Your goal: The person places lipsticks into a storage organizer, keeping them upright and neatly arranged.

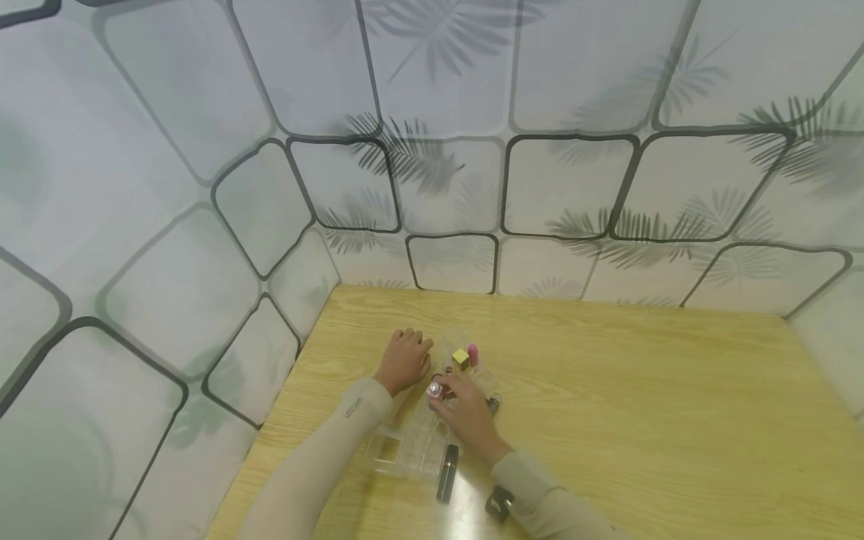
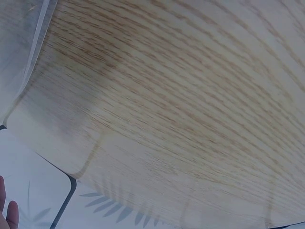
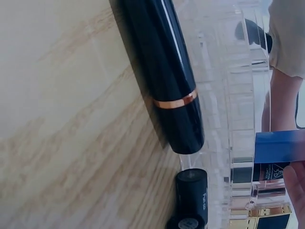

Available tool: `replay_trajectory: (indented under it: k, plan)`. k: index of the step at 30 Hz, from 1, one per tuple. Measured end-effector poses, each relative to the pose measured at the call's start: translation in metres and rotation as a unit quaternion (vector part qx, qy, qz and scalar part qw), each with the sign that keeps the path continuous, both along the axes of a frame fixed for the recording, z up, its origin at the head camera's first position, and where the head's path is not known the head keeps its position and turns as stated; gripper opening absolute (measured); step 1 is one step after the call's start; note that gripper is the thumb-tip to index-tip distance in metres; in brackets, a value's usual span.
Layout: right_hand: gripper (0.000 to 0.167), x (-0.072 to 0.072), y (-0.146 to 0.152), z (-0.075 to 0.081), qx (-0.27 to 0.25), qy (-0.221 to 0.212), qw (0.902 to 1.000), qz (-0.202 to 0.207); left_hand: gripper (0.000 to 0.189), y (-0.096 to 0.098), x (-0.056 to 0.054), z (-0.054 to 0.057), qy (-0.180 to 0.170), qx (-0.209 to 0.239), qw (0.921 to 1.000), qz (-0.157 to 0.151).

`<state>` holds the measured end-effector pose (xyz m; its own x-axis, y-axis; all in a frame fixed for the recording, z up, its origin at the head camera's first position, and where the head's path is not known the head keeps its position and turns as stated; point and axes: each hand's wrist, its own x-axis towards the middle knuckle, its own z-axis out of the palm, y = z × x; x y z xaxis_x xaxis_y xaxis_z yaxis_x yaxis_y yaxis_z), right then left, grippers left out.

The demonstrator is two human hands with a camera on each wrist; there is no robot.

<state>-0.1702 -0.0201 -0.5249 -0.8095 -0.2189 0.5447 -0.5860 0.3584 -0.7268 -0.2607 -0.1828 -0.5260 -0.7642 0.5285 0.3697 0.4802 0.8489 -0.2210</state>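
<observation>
My right hand [image 1: 467, 416] pinches a small pinkish item with a shiny silver top [image 1: 435, 389] between thumb and fingers, over a clear plastic organizer [image 1: 421, 457]; I cannot tell its kind. At the right edge of the right wrist view, its fingers [image 3: 296, 183] show beside a blue box-like thing [image 3: 279, 147]. My left hand [image 1: 405, 361] is at the organizer's far left side with fingers loosely bent, holding nothing visible. Only its fingertips [image 2: 11, 214] show in the left wrist view's lower corner. A yellow cube [image 1: 461, 358] and a pink rounded thing [image 1: 473, 354] stand at the organizer's far end.
A black tube with a copper band [image 3: 176, 101] lies on the wooden table [image 1: 641, 405] along the organizer's near right side. Close to it is a shorter black cylinder [image 3: 191, 191]. Another black object [image 1: 499, 504] sits by the right sleeve. Patterned walls border the table behind and left.
</observation>
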Motion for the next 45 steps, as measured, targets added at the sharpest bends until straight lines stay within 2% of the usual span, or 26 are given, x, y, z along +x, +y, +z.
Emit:
replay_trajectory:
  k: [7, 14, 29, 38, 45]
  plan:
    - [0.029, 0.001, -0.005, -0.007, 0.000, 0.018, 0.9998, -0.005, 0.010, -0.001, -0.001, -0.003, 0.004, -0.001, 1.0000, -0.001]
    - [0.029, 0.002, -0.008, -0.015, 0.039, 0.031, 0.9982, -0.032, 0.010, 0.000, 0.000, -0.002, -0.002, 0.004, 1.0000, 0.000]
    - [0.028, 0.006, -0.010, -0.017, 0.081, 0.020, 0.9950, -0.053, 0.008, 0.000, 0.000, -0.002, 0.000, 0.008, 1.0000, 0.003]
    - [0.029, 0.004, -0.010, -0.017, 0.071, 0.012, 0.9958, -0.057, 0.009, 0.000, -0.001, -0.003, 0.001, 0.009, 1.0000, -0.001]
    - [0.028, 0.003, -0.008, -0.017, 0.067, 0.030, 0.9956, -0.058, 0.009, -0.001, -0.002, -0.005, 0.006, 0.004, 1.0000, -0.001]
